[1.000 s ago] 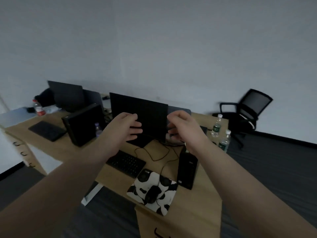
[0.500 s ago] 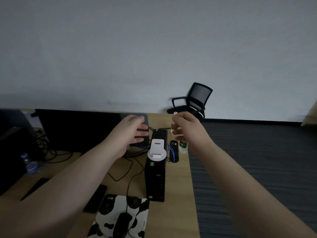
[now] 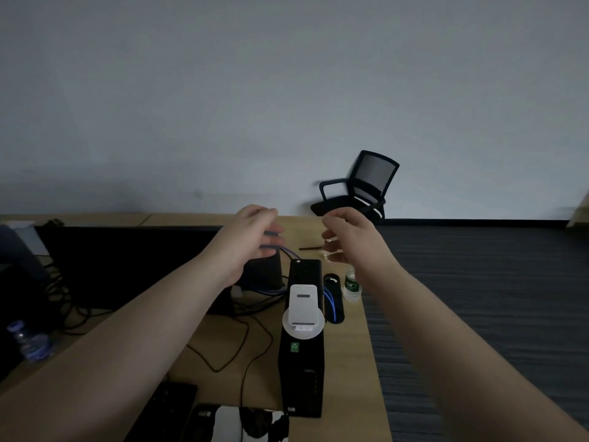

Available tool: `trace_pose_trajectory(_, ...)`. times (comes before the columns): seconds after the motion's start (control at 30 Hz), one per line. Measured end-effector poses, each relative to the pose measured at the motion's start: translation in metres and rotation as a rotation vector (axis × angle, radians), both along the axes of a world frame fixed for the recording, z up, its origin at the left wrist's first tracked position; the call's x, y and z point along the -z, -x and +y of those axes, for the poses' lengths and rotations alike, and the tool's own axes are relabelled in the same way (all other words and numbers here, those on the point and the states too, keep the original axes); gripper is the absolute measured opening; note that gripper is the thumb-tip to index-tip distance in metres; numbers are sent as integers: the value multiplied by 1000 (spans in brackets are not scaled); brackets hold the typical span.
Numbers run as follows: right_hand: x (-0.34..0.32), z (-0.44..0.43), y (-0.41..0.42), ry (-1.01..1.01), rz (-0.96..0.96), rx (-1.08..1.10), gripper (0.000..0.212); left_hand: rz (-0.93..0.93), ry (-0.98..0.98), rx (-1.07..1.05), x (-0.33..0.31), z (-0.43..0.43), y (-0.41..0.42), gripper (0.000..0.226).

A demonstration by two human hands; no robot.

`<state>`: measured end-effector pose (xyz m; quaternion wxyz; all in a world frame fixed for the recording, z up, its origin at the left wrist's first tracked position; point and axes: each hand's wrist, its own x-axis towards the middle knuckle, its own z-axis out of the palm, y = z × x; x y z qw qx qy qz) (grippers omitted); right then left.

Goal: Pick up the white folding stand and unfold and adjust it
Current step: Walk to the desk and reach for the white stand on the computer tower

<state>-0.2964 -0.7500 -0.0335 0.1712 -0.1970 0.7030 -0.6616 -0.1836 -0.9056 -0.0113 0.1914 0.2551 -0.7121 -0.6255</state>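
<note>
The white folding stand [image 3: 303, 312] sits folded on top of a black computer case [image 3: 302, 362] that lies flat on the wooden desk [image 3: 347, 362]. It has a round base with a flat white plate over it. My left hand [image 3: 251, 237] hovers above and beyond the stand to the left, fingers loosely curled and holding nothing. My right hand [image 3: 347, 239] hovers to the right at the same height, fingers apart and empty. Neither hand touches the stand.
A black monitor [image 3: 127, 266] stands at the left with cables [image 3: 229, 346] trailing over the desk. A green-labelled water bottle [image 3: 352, 287] stands by the desk's right edge, another bottle [image 3: 30, 341] far left. Keyboard [image 3: 165, 413] and patterned mouse pad [image 3: 251, 424] lie near. A black office chair [image 3: 363, 189] stands by the wall.
The view has swung to the right and down, bringing the white stand on the computer case into view below my hands. Both hands stay raised and empty, now slightly farther apart.
</note>
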Motion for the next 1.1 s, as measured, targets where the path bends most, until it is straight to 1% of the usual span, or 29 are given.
trace_pose_trajectory(0.07, 0, -5, 1, -8, 21, 22, 24, 10, -5, 30, 1, -10, 4, 24)
trace_pose_trajectory(0.17, -1, -13, -4, -25, 35, 61, 20, 13, -29, 93, 4, -22, 6, 12)
trace_pose_trajectory(0.27, -5, -24, -9, -40, 40, 109, 17, 23, -19, 134, 3, -40, 9, 15)
trace_pose_trajectory(0.37, -3, -37, -15, -80, 41, 128, 18, 35, -43, 146, 11, -58, 12, 14)
trace_pose_trajectory(0.47, 9, -50, -27, -115, 21, 148, 20, -40, -47, 203, 34, -72, 12, 29)
trace_pose_trajectory(0.5, 15, -54, -31, -133, 12, 152, 20, -66, -57, 215, 42, -75, 12, 30)
trace_pose_trajectory(0.63, 43, -64, -38, -201, -25, 180, 21, -109, -137, 224, 70, -83, 12, 25)
trace_pose_trajectory(0.73, 60, -62, -36, -239, -29, 192, 22, -153, -135, 232, 93, -81, 15, 25)
trace_pose_trajectory(0.8, 70, -61, -30, -247, -33, 194, 21, -180, -125, 224, 106, -79, 18, 14)
trace_pose_trajectory(0.87, 79, -59, -24, -254, -46, 192, 20, -203, -129, 198, 118, -76, 22, 9)
trace_pose_trajectory(0.9, 85, -58, -20, -260, -52, 190, 20, -216, -125, 191, 124, -74, 25, 11)
trace_pose_trajectory(1.0, 105, -54, -7, -289, -80, 192, 21, -270, -96, 190, 145, -64, 34, 26)
trace_pose_trajectory(1.1, 129, -50, 6, -349, -98, 184, 25, -318, -94, 174, 161, -53, 42, 25)
